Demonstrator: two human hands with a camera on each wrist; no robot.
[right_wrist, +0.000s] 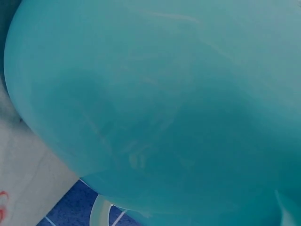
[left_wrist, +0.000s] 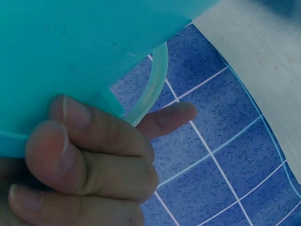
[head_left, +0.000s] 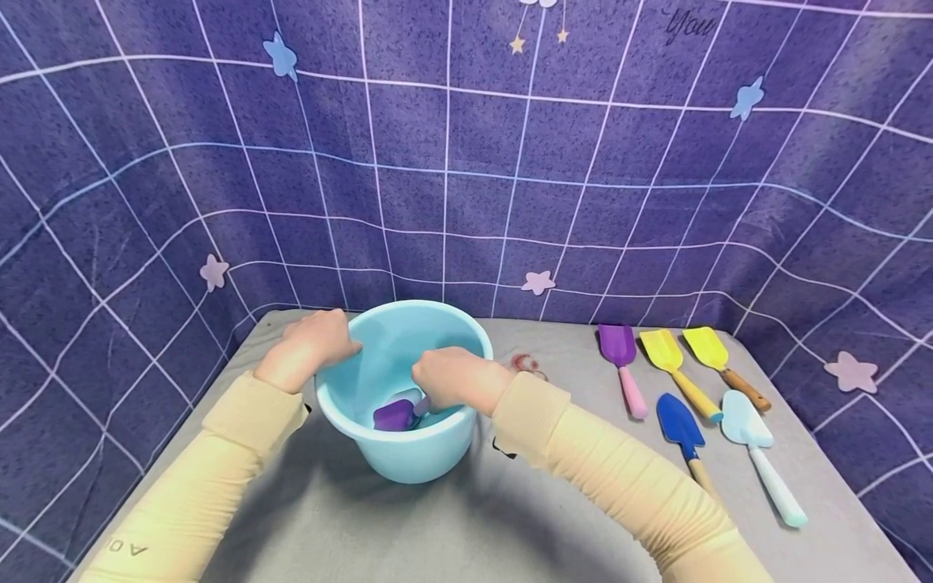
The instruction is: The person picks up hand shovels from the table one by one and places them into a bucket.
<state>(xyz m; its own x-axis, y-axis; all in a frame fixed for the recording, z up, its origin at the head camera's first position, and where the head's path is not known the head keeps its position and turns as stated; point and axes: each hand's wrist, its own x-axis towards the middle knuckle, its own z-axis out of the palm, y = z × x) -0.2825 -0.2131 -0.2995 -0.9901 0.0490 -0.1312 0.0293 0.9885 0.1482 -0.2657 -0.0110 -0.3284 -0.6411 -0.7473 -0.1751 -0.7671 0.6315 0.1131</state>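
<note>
A light blue bucket point(head_left: 408, 457) stands tilted slightly toward me on the grey cloth. My left hand point(head_left: 318, 336) grips its left rim, the thumb over the inside. From the left wrist, curled fingers point(left_wrist: 117, 174) show against the bucket wall, beside its pale handle point(left_wrist: 157, 80). Inside the bucket, my right hand point(head_left: 462, 376) grips a purple toy shovel point(head_left: 394, 415) by its handle, the blade low near the bottom. Part of a pale blue piece shows behind that blade. The bucket wall point(right_wrist: 141, 94) fills most of the right wrist view, which shows no fingers.
On the right of the cloth-covered table point(head_left: 554, 502) lie a purple shovel point(head_left: 618, 346), two yellow shovels point(head_left: 662, 350), a blue trowel point(head_left: 679, 421) and a pale blue shovel point(head_left: 776, 482). A red-marked patch point(head_left: 523, 362) is beside the bucket. A purple grid curtain point(head_left: 481, 202) hangs behind.
</note>
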